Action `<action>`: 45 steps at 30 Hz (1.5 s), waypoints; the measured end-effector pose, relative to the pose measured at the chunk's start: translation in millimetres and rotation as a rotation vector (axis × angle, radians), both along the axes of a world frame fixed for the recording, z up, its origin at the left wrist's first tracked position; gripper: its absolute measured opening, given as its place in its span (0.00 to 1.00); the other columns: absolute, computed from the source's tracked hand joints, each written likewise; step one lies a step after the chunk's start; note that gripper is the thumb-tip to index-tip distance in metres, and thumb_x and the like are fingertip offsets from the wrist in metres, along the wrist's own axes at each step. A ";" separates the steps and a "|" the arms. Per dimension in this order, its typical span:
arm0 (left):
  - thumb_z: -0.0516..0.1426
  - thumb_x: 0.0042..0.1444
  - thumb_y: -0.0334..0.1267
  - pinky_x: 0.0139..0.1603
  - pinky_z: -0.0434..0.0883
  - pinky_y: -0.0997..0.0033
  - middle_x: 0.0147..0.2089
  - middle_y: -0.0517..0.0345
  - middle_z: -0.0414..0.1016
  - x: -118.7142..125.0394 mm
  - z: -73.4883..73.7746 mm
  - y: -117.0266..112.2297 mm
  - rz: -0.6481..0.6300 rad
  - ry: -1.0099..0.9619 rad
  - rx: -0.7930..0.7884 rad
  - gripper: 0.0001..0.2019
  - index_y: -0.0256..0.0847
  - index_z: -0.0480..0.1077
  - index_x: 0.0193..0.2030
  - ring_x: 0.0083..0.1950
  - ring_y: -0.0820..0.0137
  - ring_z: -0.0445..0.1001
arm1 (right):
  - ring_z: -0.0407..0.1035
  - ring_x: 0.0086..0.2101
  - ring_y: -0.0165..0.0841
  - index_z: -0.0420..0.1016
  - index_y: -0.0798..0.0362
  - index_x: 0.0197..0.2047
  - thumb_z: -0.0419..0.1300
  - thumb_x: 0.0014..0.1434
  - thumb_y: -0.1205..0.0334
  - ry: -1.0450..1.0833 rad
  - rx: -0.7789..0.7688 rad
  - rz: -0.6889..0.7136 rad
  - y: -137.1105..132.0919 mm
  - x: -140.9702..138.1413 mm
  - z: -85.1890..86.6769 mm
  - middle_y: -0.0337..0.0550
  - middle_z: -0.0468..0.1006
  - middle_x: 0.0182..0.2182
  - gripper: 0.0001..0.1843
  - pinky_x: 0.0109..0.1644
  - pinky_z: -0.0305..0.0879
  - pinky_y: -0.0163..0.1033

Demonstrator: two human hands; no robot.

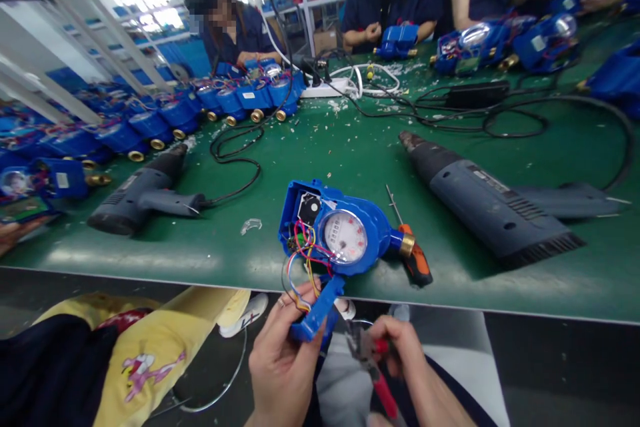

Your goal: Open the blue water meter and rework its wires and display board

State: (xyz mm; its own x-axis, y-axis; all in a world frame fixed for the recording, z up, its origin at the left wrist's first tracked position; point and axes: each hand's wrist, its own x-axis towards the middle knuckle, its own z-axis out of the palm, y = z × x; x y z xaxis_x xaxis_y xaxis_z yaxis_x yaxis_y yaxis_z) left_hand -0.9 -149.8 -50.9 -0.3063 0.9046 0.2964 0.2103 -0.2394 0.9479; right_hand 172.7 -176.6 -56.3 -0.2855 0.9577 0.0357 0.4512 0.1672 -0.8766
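A blue water meter (336,227) with a white dial and loose coloured wires lies at the near edge of the green table (350,153). Below that edge my left hand (283,357) is closed round a small blue plastic part (316,315) wired to the meter. To its right, my right hand (403,353) grips red-handled pliers (373,363), their jaws close to the blue part. An orange-handled screwdriver (413,250) rests just right of the meter.
Two grey heat guns (145,193) (493,203) lie left and right of the meter. Rows of blue meters (165,117) line the far left. A power strip (330,88) and black cables cross the back. Other people work at the far side.
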 end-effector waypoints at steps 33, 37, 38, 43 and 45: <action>0.60 0.54 0.19 0.57 0.74 0.65 0.50 0.66 0.82 4.6 -7.7 -1.9 0.145 0.245 0.135 0.23 0.53 0.78 0.49 0.52 0.68 0.80 | 0.73 0.36 0.38 0.73 0.55 0.56 0.50 0.65 0.56 -0.405 0.597 0.021 25.1 2.7 34.6 0.50 0.78 0.38 0.21 0.36 0.75 0.40; 0.59 0.55 0.18 0.58 0.74 0.67 0.51 0.69 0.82 4.5 -6.1 -1.4 0.127 0.231 0.142 0.25 0.55 0.77 0.50 0.52 0.71 0.79 | 0.73 0.36 0.39 0.73 0.55 0.56 0.50 0.65 0.57 -0.413 0.603 0.028 23.9 4.1 33.9 0.51 0.78 0.38 0.21 0.37 0.76 0.41; 0.59 0.55 0.18 0.58 0.74 0.68 0.52 0.69 0.82 4.5 -5.3 -0.7 0.120 0.231 0.155 0.25 0.55 0.77 0.50 0.52 0.71 0.79 | 0.73 0.36 0.39 0.73 0.55 0.56 0.49 0.65 0.57 -0.419 0.601 0.036 23.1 4.5 33.6 0.50 0.78 0.38 0.21 0.37 0.76 0.40; 0.60 0.52 0.16 0.54 0.76 0.71 0.50 0.67 0.82 3.8 -0.5 3.3 0.114 0.308 0.225 0.26 0.52 0.77 0.50 0.50 0.72 0.80 | 0.74 0.36 0.37 0.72 0.54 0.56 0.46 0.68 0.58 -0.437 0.623 0.040 20.9 5.4 34.3 0.47 0.78 0.38 0.20 0.37 0.76 0.38; 0.60 0.52 0.16 0.55 0.76 0.73 0.50 0.68 0.82 3.2 0.5 3.6 0.110 0.326 0.212 0.26 0.51 0.77 0.50 0.50 0.73 0.80 | 0.74 0.34 0.36 0.72 0.55 0.55 0.45 0.68 0.59 -0.434 0.624 0.037 21.8 4.5 35.5 0.46 0.78 0.36 0.20 0.34 0.75 0.37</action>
State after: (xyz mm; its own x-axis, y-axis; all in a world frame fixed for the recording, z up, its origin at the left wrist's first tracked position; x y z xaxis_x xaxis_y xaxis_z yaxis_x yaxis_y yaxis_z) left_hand 2.4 -146.3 -50.4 -0.2566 0.7799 0.5709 0.5273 -0.3821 0.7589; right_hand 177.2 -154.8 -20.8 -0.4287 0.7863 0.4449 0.7184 0.5953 -0.3599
